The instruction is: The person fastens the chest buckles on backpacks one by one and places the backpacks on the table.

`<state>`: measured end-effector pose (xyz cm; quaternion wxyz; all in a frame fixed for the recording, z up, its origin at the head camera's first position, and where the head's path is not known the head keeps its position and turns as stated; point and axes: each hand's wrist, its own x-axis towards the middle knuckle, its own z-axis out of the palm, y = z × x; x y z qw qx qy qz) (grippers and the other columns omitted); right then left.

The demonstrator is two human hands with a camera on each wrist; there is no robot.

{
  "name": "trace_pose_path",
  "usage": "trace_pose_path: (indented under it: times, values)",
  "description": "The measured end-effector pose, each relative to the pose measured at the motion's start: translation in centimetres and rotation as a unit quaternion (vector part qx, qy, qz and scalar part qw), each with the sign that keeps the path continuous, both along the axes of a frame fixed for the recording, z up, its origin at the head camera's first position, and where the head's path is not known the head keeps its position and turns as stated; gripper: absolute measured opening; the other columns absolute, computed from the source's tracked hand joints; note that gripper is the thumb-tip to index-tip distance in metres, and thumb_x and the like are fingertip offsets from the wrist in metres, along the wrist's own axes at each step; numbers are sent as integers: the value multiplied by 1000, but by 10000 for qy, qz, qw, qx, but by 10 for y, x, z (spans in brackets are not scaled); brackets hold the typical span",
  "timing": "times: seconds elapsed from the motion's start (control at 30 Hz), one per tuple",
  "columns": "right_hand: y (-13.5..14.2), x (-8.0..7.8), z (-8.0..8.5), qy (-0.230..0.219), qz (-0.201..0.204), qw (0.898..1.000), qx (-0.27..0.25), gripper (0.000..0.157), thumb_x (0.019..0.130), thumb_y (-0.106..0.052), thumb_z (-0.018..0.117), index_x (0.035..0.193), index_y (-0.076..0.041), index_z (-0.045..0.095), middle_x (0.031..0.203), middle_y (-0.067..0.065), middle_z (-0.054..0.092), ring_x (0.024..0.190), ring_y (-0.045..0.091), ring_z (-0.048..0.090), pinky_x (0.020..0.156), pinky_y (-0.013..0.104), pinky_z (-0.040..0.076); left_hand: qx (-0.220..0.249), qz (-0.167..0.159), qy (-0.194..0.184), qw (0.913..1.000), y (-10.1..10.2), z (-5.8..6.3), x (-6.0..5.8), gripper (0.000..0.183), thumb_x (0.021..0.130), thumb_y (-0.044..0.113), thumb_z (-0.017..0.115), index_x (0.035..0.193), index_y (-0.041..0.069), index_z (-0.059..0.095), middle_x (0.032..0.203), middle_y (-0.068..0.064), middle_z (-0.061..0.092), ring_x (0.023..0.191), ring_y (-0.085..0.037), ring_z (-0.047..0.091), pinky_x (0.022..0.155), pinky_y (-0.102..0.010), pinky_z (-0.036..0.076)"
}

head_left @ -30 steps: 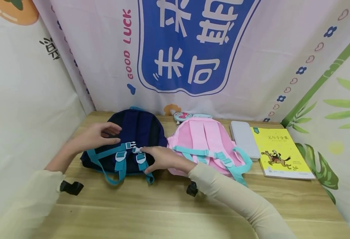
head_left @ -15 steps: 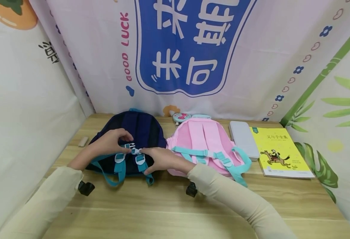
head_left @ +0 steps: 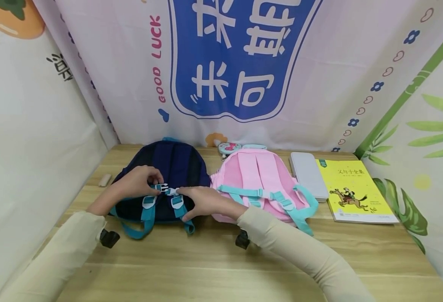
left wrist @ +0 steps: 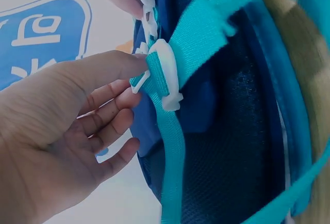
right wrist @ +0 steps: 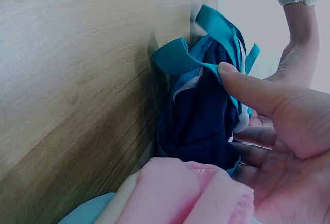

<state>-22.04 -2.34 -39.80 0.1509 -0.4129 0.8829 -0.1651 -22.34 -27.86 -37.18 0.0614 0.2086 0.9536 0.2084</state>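
Note:
A navy backpack lies back-up on the wooden table, its teal straps facing me. My left hand pinches the pronged half of a white buckle between thumb and fingers. In the left wrist view the left thumb presses the teal webbing beside a white strap slider. My right hand has its fingertips on the socket half of the buckle, its thumb lower by the strap. The prongs point at the socket, close to it. The right fingers' far side is partly hidden.
A pink backpack with mint straps stands right of the navy one, under my right forearm. Farther right are a grey case and a yellow book. A small tan block lies left. A printed cloth hangs behind.
My left hand has moved right and taken hold of the pronged buckle half, bringing it near the socket. The left teal strap shifted slightly. My right hand has stayed in place.

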Motion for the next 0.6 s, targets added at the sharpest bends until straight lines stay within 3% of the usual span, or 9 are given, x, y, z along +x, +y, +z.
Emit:
trace_pose_path:
  times: [0.2, 0.6]
  values:
    - [0, 1, 1, 60, 50, 10000, -20, 84, 86, -41, 81, 156, -16, 42, 161, 1, 43, 146, 15, 45, 115, 31, 43, 65, 73, -125, 9999, -3, -2, 0, 19, 80, 10, 84, 94, 9, 72, 85, -3, 65, 78, -14, 57, 73, -34, 50]
    - [1, 2, 1, 25, 165, 9997, -151, 84, 88, -38, 80, 157, -16, 40, 164, 3, 38, 150, 19, 38, 119, 34, 38, 224, 87, 142, 9996, -16, 2, 2, 20, 79, 9, 81, 98, 8, 74, 95, -6, 71, 87, -19, 64, 79, -39, 55]
